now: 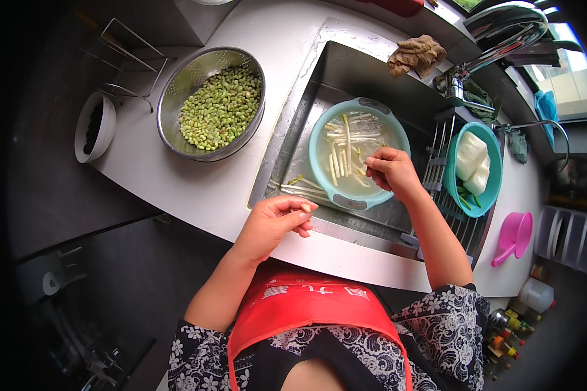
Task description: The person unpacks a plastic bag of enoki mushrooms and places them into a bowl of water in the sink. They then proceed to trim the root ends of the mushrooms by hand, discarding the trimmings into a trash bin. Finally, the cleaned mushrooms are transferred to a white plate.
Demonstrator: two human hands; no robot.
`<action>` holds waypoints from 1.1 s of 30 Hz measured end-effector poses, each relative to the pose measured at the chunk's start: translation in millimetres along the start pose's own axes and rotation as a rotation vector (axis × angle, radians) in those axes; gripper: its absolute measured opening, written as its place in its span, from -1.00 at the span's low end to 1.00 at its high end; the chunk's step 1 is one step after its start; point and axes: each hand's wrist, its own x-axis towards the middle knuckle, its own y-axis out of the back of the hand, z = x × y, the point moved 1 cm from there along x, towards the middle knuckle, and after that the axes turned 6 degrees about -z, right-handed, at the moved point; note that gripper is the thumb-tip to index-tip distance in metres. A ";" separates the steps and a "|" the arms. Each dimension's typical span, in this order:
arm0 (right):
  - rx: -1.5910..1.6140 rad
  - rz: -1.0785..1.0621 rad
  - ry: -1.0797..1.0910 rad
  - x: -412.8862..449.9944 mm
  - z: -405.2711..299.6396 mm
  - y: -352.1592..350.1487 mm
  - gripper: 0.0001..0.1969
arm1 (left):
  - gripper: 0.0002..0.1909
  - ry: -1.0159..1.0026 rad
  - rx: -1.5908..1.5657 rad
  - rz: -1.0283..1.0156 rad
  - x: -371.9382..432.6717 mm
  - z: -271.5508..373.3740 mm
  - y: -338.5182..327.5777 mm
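Note:
In my left hand, over the counter's front edge, a small pale piece is pinched between thumb and fingers. My right hand is above the right side of a light-blue plastic basin, fingertips drawn together; whether they hold anything is hidden. Cloudy water fills the basin, with cut white vegetable stalks floating in it, some with yellow-green tips. The basin stands in a steel sink. More long pale stalks lie in the sink at the basin's left, near my left hand.
A steel colander of shelled green beans stands left, near a white bowl and wire rack. Rightward are a draining rack, a turquoise basket with white blocks and green peppers, and a pink ladle. The faucet rises behind.

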 end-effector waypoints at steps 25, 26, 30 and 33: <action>-0.145 -0.862 0.044 46.6 124.1 -480.7 -0.88 | -0.75 -0.037 -0.408 0.686 -220.4 -185.6 329.7; -0.270 -0.791 0.065 69.3 148.1 -503.2 -0.88 | -0.73 -0.013 -0.454 0.731 -220.3 -204.9 355.2; -0.604 -0.675 0.288 169.7 261.6 -567.3 -0.85 | -0.72 -0.010 -0.423 1.027 -178.2 -294.3 454.6; -0.801 -0.701 0.494 237.8 336.1 -605.1 -0.85 | -0.76 0.116 -0.073 1.166 -148.3 -347.8 525.9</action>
